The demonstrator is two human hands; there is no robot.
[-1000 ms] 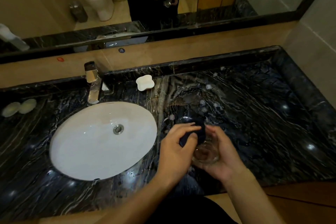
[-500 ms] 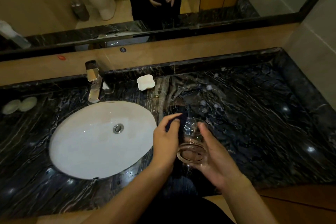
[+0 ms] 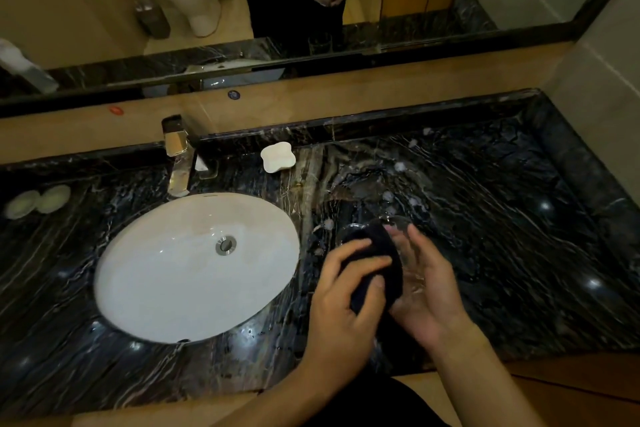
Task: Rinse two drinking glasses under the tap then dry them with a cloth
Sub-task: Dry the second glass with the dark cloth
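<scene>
My right hand (image 3: 433, 298) holds a clear drinking glass (image 3: 410, 270) over the dark marble counter, to the right of the sink, with its fingers curled round the side. My left hand (image 3: 343, 298) grips a dark cloth (image 3: 379, 244) and presses it against the glass. The cloth hides much of the glass. Just behind the cloth a faint curved rim (image 3: 346, 230) shows on the counter; it looks like a second glass, mostly hidden. The mirror shows a glass standing on the counter.
A white oval sink (image 3: 156, 288) lies at the left with a chrome tap (image 3: 178, 163) behind it; no water is running. A white soap dish (image 3: 277, 158) sits by the back ledge. Two pale round pads (image 3: 38, 199) lie far left. Counter (image 3: 502, 236) stretches right.
The glass was tilted with its mouth toward me half a second ago. Now the cloth wraps over its side and my left hand has slid across it.
</scene>
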